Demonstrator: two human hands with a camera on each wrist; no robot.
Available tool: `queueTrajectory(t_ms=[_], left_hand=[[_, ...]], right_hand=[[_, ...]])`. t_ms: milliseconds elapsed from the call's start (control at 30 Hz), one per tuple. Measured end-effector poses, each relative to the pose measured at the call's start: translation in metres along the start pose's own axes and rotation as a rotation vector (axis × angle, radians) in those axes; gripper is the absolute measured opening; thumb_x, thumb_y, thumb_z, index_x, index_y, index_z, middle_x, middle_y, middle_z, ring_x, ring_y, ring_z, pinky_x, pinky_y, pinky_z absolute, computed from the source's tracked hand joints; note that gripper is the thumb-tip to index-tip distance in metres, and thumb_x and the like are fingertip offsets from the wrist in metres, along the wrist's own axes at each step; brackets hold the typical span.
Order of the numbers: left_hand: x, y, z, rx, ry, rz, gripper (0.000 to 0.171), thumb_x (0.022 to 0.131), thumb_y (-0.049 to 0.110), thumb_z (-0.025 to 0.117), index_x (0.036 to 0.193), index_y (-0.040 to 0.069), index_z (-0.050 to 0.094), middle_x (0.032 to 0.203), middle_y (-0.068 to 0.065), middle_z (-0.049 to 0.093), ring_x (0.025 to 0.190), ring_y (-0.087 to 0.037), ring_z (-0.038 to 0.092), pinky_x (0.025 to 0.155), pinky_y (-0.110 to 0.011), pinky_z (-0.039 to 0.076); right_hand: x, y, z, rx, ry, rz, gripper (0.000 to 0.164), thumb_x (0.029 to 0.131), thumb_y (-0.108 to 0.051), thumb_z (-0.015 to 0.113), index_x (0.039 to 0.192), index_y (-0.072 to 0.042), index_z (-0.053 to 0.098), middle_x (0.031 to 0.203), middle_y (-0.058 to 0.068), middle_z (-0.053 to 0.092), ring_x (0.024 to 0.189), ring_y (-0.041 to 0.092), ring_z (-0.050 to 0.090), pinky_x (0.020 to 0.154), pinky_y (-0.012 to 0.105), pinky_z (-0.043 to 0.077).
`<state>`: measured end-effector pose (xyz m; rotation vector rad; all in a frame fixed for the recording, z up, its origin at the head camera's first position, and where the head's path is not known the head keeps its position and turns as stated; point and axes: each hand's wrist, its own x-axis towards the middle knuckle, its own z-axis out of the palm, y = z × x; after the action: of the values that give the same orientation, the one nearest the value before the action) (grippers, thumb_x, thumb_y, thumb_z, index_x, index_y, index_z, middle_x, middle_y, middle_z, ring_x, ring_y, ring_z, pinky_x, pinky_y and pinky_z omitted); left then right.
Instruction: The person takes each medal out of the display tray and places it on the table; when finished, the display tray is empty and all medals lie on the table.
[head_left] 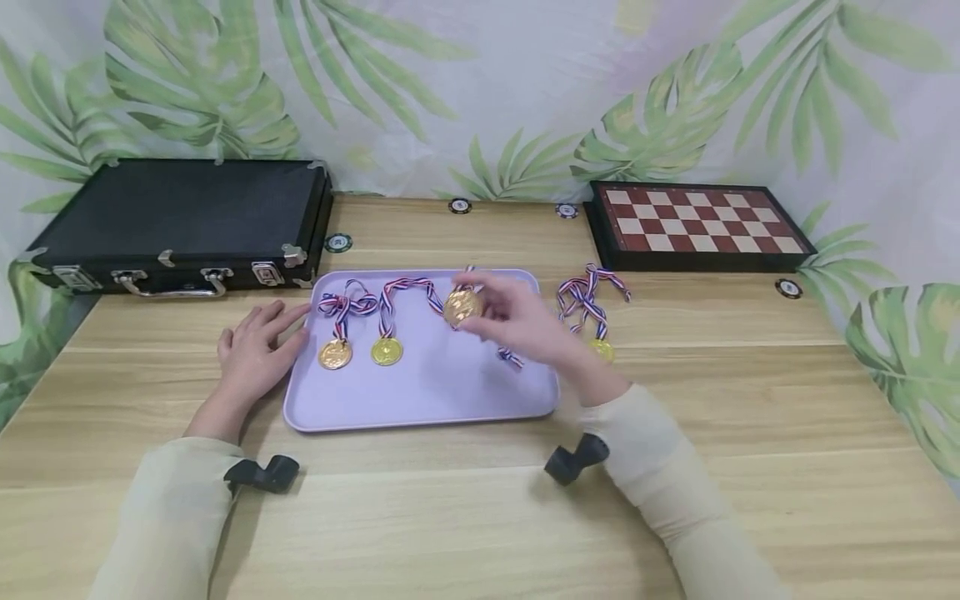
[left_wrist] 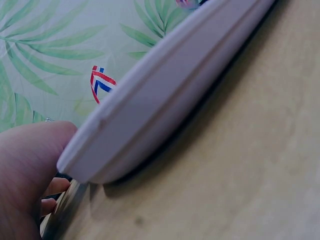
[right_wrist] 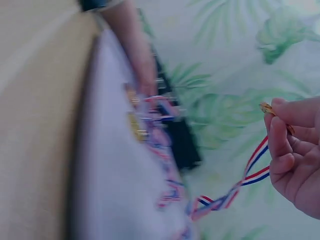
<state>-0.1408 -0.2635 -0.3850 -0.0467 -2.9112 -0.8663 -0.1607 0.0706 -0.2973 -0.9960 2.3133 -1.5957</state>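
Observation:
My right hand (head_left: 517, 317) pinches a bronze-gold medal (head_left: 462, 307) by its edge, above the right half of a lilac tray (head_left: 420, 400). In the right wrist view, its striped red, white and blue ribbon (right_wrist: 235, 190) trails down toward the tray. My left hand (head_left: 258, 346) lies at the tray's left edge with its fingers extended, the thumb against the rim in the left wrist view. On the tray's left side are a bronze-coloured medal (head_left: 335, 354) with a bunched ribbon and a yellow-gold medal (head_left: 387, 351). A short ribbon end (head_left: 510, 358) lies below my right hand.
Right of the tray, another yellow medal (head_left: 602, 350) with a tangled ribbon (head_left: 585, 300) lies partly behind my right wrist. A black case (head_left: 187, 208) stands back left, a chessboard box (head_left: 697, 225) back right. Several poker chips (head_left: 338, 242) lie around the table.

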Motion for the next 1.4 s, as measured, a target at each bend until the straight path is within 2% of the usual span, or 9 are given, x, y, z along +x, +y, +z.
queueTrajectory(t_ms=[300,567,667,767,867,1000,1167,1267,1400], left_hand=[[0.001,-0.001,0.001,0.007,-0.005,-0.006,0.045,0.089,0.033,0.039,0.128,0.011,0.042,0.134,-0.024,0.024,0.124,-0.041,0.007,0.091,-0.058,-0.009],[0.0,-0.002,0.0,0.0,0.009,0.012,0.044,0.089,0.032,0.039,0.127,0.009,0.043,0.134,-0.025,0.025,0.123,-0.042,0.009,0.091,-0.059,-0.007],[0.0,-0.002,-0.001,-0.001,0.009,0.014,0.044,0.089,0.032,0.04,0.127,0.009,0.043,0.134,-0.025,0.025,0.123,-0.042,0.009,0.091,-0.059,-0.007],[0.0,-0.002,0.0,-0.003,0.004,0.016,0.044,0.089,0.032,0.04,0.127,0.009,0.043,0.134,-0.025,0.025,0.123,-0.042,0.009,0.091,-0.059,-0.008],[0.0,-0.002,0.0,-0.003,-0.001,0.018,0.045,0.089,0.032,0.039,0.127,0.009,0.042,0.134,-0.025,0.025,0.124,-0.042,0.008,0.091,-0.059,-0.008],[-0.001,-0.002,0.001,-0.002,-0.007,0.018,0.045,0.089,0.032,0.039,0.127,0.009,0.042,0.133,-0.025,0.025,0.123,-0.043,0.008,0.09,-0.06,-0.008],[-0.001,-0.002,0.001,0.003,-0.012,0.011,0.045,0.089,0.033,0.039,0.128,0.01,0.042,0.134,-0.025,0.024,0.123,-0.043,0.008,0.09,-0.059,-0.008],[0.0,-0.002,0.001,0.001,-0.01,0.008,0.045,0.089,0.033,0.039,0.128,0.01,0.042,0.134,-0.025,0.024,0.124,-0.043,0.007,0.09,-0.059,-0.009],[0.001,-0.002,0.001,-0.001,-0.006,0.008,0.045,0.089,0.033,0.039,0.128,0.01,0.042,0.134,-0.025,0.024,0.124,-0.042,0.007,0.09,-0.059,-0.008]], right_hand=[[-0.037,-0.048,-0.073,0.107,0.16,-0.317,0.046,0.07,0.017,0.059,0.114,0.012,0.045,0.079,0.016,0.057,0.062,0.019,0.053,0.053,0.024,0.046],[-0.072,-0.078,-0.122,0.202,0.326,-0.322,0.048,0.07,0.018,0.058,0.115,0.008,0.048,0.082,0.019,0.056,0.065,0.021,0.055,0.058,0.021,0.047],[-0.074,-0.078,-0.141,0.194,0.39,-0.268,0.047,0.071,0.015,0.06,0.116,0.008,0.048,0.081,0.018,0.056,0.065,0.02,0.056,0.058,0.02,0.047],[-0.069,-0.071,-0.159,0.122,0.462,-0.116,0.049,0.071,0.012,0.062,0.117,0.002,0.049,0.08,0.014,0.056,0.066,0.016,0.055,0.058,0.017,0.046],[-0.059,-0.057,-0.172,0.087,0.475,0.046,0.051,0.073,0.011,0.061,0.12,-0.003,0.048,0.081,0.011,0.054,0.068,0.015,0.053,0.059,0.014,0.045],[-0.043,-0.03,-0.181,0.141,0.458,0.121,0.052,0.074,0.011,0.059,0.123,-0.001,0.045,0.08,0.01,0.056,0.07,0.015,0.054,0.061,0.014,0.045],[-0.043,0.0,-0.174,0.055,0.425,0.21,0.051,0.077,0.007,0.058,0.125,-0.003,0.043,0.086,0.007,0.056,0.074,0.012,0.054,0.064,0.016,0.046],[-0.055,0.022,-0.162,-0.045,0.378,0.309,0.052,0.078,0.003,0.058,0.126,-0.006,0.041,0.092,0.007,0.055,0.08,0.013,0.053,0.068,0.018,0.045],[-0.076,0.053,-0.145,-0.07,0.301,0.383,0.051,0.078,0.004,0.057,0.126,-0.004,0.04,0.093,0.012,0.055,0.082,0.02,0.054,0.07,0.023,0.046]])
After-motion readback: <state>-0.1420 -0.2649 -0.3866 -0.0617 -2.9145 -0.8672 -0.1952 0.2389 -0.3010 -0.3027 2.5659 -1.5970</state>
